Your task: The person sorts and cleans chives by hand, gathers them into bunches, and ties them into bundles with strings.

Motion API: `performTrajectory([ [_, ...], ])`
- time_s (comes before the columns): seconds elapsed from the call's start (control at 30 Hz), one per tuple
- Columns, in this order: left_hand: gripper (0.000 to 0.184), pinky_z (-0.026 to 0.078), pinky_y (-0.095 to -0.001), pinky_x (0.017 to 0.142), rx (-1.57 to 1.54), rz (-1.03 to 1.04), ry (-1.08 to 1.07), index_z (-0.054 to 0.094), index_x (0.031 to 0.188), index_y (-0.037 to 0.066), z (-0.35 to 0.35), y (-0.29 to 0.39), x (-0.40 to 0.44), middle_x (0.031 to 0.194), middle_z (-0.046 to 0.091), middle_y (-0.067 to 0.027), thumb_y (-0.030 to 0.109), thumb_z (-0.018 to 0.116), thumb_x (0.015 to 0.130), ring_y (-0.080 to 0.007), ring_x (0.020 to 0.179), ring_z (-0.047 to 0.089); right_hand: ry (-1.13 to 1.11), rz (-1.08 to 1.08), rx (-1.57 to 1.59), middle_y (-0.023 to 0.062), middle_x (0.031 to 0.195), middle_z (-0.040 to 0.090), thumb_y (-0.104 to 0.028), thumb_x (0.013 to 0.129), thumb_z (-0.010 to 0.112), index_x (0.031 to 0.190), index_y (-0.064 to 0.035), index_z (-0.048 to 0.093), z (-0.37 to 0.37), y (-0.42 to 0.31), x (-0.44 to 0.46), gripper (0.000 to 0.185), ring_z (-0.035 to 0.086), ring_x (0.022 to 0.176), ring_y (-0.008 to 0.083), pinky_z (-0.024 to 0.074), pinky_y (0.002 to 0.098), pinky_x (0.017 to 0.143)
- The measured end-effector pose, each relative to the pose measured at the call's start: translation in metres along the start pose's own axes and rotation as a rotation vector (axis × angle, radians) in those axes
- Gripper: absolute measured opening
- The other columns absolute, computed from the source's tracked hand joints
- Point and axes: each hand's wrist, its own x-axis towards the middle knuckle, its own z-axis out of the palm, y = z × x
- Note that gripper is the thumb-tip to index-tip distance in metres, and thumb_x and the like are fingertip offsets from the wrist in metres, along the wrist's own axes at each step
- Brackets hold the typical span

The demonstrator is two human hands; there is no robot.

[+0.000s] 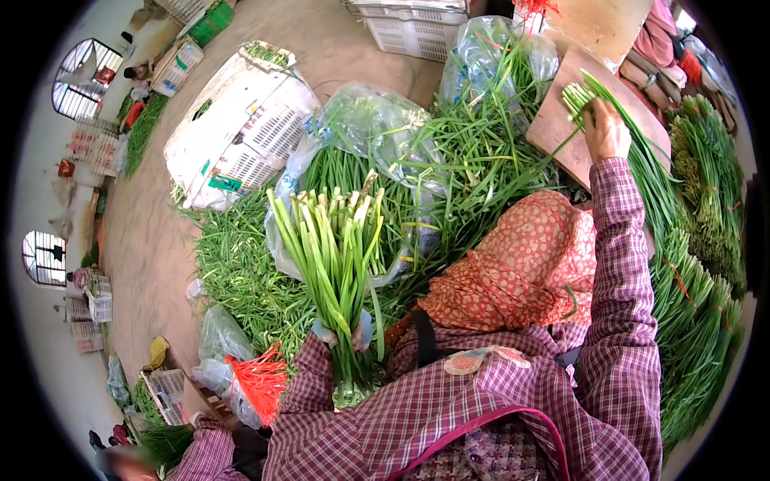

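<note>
A bunch of green stalks (330,248), like garlic chives, stands with its pale cut ends up and away from me. My left hand (343,333) is wrapped round its lower part, with light-blue coverings on the fingertips; the palm is hidden by the leaves. Out to the right, my right hand (605,131) is closed on a second bunch, its white ends (576,100) lying over a brown board (553,132). That bunch's long leaves (651,180) hang off the board's right side.
Loose greens (249,264) cover the floor before me, with an open plastic bag (373,120) among them. A white crate (249,128) lies beyond. Tied bunches (706,184) are piled at the right. Red ties (258,383) hang at lower left, near another person's sleeve (210,453).
</note>
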Motion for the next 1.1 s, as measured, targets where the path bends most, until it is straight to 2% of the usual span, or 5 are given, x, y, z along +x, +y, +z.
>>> performTrajectory([
  [0.13,0.046,0.052,-0.0394,0.063,0.042,-0.091,-0.021,0.058,0.095,-0.009,-0.001,0.002,0.013,0.072,0.06,-0.0134,0.021,0.076,0.065,-0.0262,0.064,0.061,-0.1,-0.288,0.145,0.0083,0.097,0.066,-0.039,0.086,0.063,0.111,-0.0215,0.061,-0.008,-0.05,-0.039,0.031,0.067,0.081,0.0222,0.0553,0.0346,0.071],
  [0.3,0.039,0.05,-0.0378,0.061,0.099,-0.135,-0.19,0.059,0.108,0.002,0.002,0.004,0.034,0.086,0.059,-0.0132,0.025,0.072,0.079,-0.0249,0.074,0.059,-0.465,-0.626,0.974,0.0105,0.087,0.069,-0.047,0.083,0.063,0.096,-0.0073,0.068,-0.075,-0.165,-0.068,0.042,0.066,0.087,0.0244,0.0518,0.0372,0.08],
  [0.5,0.048,0.052,-0.0398,0.065,0.088,-0.2,-0.119,0.052,0.115,0.001,0.003,0.002,0.033,0.088,0.061,-0.0147,0.017,0.073,0.075,-0.026,0.076,0.061,-0.708,-0.752,0.609,0.0108,0.085,0.065,-0.048,0.074,0.072,0.089,-0.0046,0.066,-0.081,-0.207,-0.076,0.046,0.064,0.083,0.0279,0.052,0.0401,0.073],
  [0.77,0.043,0.052,-0.0401,0.064,0.183,-0.215,-0.085,0.058,0.109,0.002,0.0,0.002,0.031,0.085,0.061,-0.0131,0.024,0.075,0.076,-0.0267,0.073,0.061,-0.46,-0.866,0.629,0.0123,0.075,0.058,-0.025,0.078,0.067,0.082,-0.0039,0.062,-0.067,-0.193,-0.085,0.022,0.061,0.071,0.0338,0.0491,0.0436,0.062],
  [1.1,0.034,0.051,-0.0401,0.064,0.178,-0.195,-0.128,0.059,0.103,0.002,-0.012,-0.004,0.019,0.087,0.06,-0.0125,0.02,0.072,0.078,-0.0272,0.076,0.06,0.099,-0.726,0.353,0.0087,0.073,0.059,-0.007,0.076,0.06,0.086,-0.0075,0.06,-0.053,-0.133,-0.03,0.01,0.062,0.055,0.0219,0.0523,0.0341,0.046],
])
